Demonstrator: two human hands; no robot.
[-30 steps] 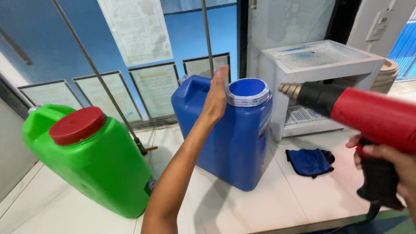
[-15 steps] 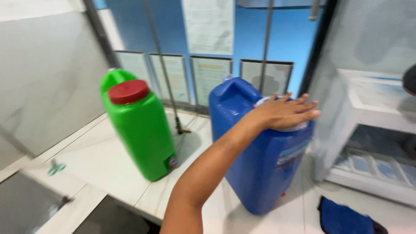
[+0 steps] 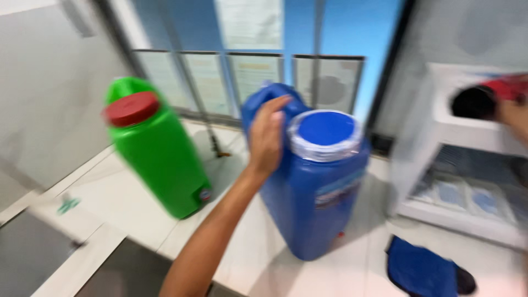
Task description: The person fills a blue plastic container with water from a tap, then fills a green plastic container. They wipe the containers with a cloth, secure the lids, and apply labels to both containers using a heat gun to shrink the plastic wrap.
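A: Where does the blue can (image 3: 313,181) stand relative to the hands?

B: Centre of the white counter (image 3: 110,203), upright, long axis vertical. The left hand (image 3: 268,137) curls around its handle, just left of the blue cap (image 3: 325,129). The right hand (image 3: 514,115), far right, grips a red tool (image 3: 484,96).

A: Labels?

B: A blue-white band on the can; pale framed sheets (image 3: 256,77) behind; green can (image 3: 154,154) at left.
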